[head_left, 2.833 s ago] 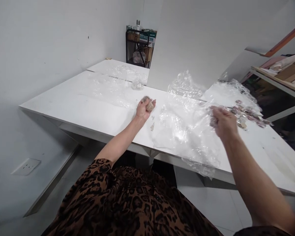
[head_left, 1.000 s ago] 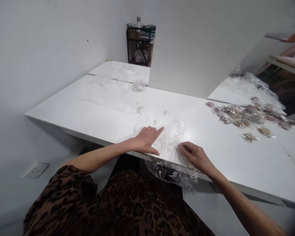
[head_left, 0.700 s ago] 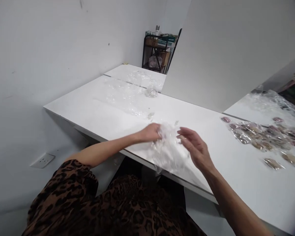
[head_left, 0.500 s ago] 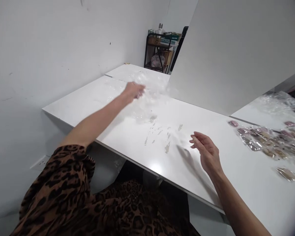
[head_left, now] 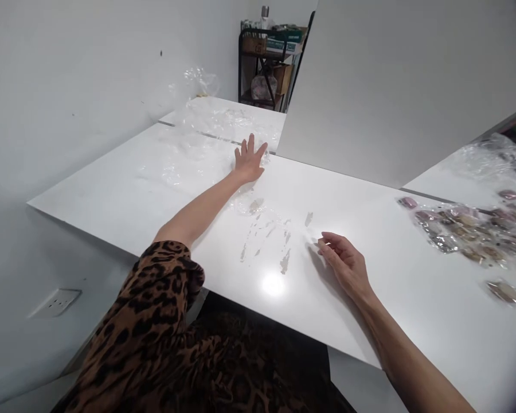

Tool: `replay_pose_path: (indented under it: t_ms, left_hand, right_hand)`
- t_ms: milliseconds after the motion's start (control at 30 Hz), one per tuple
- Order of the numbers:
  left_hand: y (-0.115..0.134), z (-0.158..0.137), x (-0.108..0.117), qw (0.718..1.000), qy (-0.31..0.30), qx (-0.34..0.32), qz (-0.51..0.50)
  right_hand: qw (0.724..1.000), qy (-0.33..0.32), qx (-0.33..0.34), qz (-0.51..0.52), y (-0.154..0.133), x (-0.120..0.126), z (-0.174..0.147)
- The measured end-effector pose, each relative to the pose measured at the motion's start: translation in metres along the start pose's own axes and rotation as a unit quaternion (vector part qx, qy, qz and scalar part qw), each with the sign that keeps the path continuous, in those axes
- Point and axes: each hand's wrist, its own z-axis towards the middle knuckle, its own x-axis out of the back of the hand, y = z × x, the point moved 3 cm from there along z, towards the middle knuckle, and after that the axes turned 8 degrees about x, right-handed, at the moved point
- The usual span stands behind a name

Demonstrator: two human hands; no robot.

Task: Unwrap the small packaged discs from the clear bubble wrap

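Observation:
My left hand reaches across the white table with its fingers spread. It lies on or just over a loose spread of clear plastic wrapping, and nothing is gripped in it. Nearer the middle, my right hand hovers low above the tabletop. Its fingers are curled and the thumb and forefinger tips come together; whether something thin and clear is between them I cannot make out. Between the hands, dull grey-beige patches mark the white table.
Several small clear packets with pink and tan contents lie at the right, beside more crumpled plastic. A tall white panel stands at the table's back. Behind it is a black shelf rack; a wall socket is at left.
My left hand has come down and spread its fingers over the wrapping. Some clear plastic has shifted away toward the far left corner. My right hand stays about where it was; the view has shifted.

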Motion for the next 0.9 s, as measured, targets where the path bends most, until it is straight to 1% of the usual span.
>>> replay_pose_path:
  t_ms: [33, 100, 200, 267, 300, 333, 367, 400, 467, 533, 567, 600, 633, 667, 733, 767, 800, 833, 900]
  left_hand:
    - [0.001, 0.005, -0.011, 1.000, -0.012, -0.002, 0.013]
    - [-0.001, 0.016, -0.022, 1.000, -0.014, 0.012, 0.017]
    - [0.001, 0.028, -0.017, 0.998, 0.027, 0.019, -0.052]
    - [0.011, 0.022, -0.010, 0.991, 0.053, 0.013, -0.120]
    - [0.019, 0.012, -0.008, 0.984, 0.052, 0.005, -0.169]
    - [0.029, -0.002, -0.007, 0.973, 0.036, -0.005, -0.227]
    - [0.040, -0.020, -0.007, 0.955, 0.004, -0.016, -0.295]
    - [0.052, -0.042, -0.009, 0.929, -0.045, -0.027, -0.367]
    - [0.075, -0.092, -0.015, 0.869, -0.179, -0.045, -0.458]
    - [0.089, -0.141, -0.019, 0.817, -0.304, -0.064, -0.486]
    - [0.091, -0.162, -0.020, 0.801, -0.358, -0.081, -0.473]
    - [0.087, -0.178, -0.018, 0.800, -0.385, -0.096, -0.449]
    - [0.079, -0.189, -0.015, 0.814, -0.391, -0.112, -0.414]
    - [0.066, -0.194, -0.012, 0.842, -0.375, -0.128, -0.366]
    - [0.030, -0.189, -0.002, 0.915, -0.293, -0.150, -0.232]
    - [0.009, -0.181, 0.002, 0.945, -0.249, -0.153, -0.148]
    - [-0.013, -0.168, 0.007, 0.966, -0.209, -0.140, -0.065]
    - [-0.034, -0.152, 0.013, 0.977, -0.181, -0.114, 0.006]
    - [-0.074, -0.115, 0.026, 0.982, -0.150, -0.047, 0.100]
  right_hand:
    - [1.000, 0.000, 0.002, 0.001, 0.000, -0.001, 0.000]
    - [1.000, 0.002, 0.005, 0.006, -0.001, -0.002, 0.002]
    - [1.000, 0.009, 0.012, 0.028, -0.001, 0.001, 0.005]
    - [0.998, 0.018, 0.013, 0.053, 0.000, 0.004, 0.009]
    - [0.997, 0.028, 0.010, 0.074, 0.001, 0.005, 0.010]
    - [0.994, 0.041, 0.005, 0.102, 0.002, 0.007, 0.012]
    - [0.989, 0.054, -0.003, 0.136, 0.003, 0.008, 0.014]
    - [0.982, 0.066, -0.012, 0.174, 0.004, 0.009, 0.015]
    - [0.967, 0.071, -0.024, 0.245, 0.003, 0.008, 0.015]
    - [0.956, 0.051, -0.032, 0.288, 0.000, 0.005, 0.012]
    - [0.953, 0.039, -0.041, 0.297, -0.001, 0.004, 0.010]
    - [0.951, 0.032, -0.055, 0.302, -0.002, 0.003, 0.008]
    - [0.949, 0.031, -0.072, 0.305, -0.002, 0.003, 0.006]
    - [0.947, 0.036, -0.091, 0.307, -0.001, 0.004, 0.004]
    - [0.941, 0.056, -0.113, 0.314, 0.001, 0.006, 0.004]
    - [0.939, 0.063, -0.116, 0.318, 0.003, 0.008, 0.005]
    - [0.938, 0.066, -0.119, 0.320, 0.004, 0.009, 0.007]
    - [0.937, 0.066, -0.122, 0.319, 0.006, 0.010, 0.009]
    - [0.939, 0.060, -0.129, 0.313, 0.010, 0.012, 0.013]
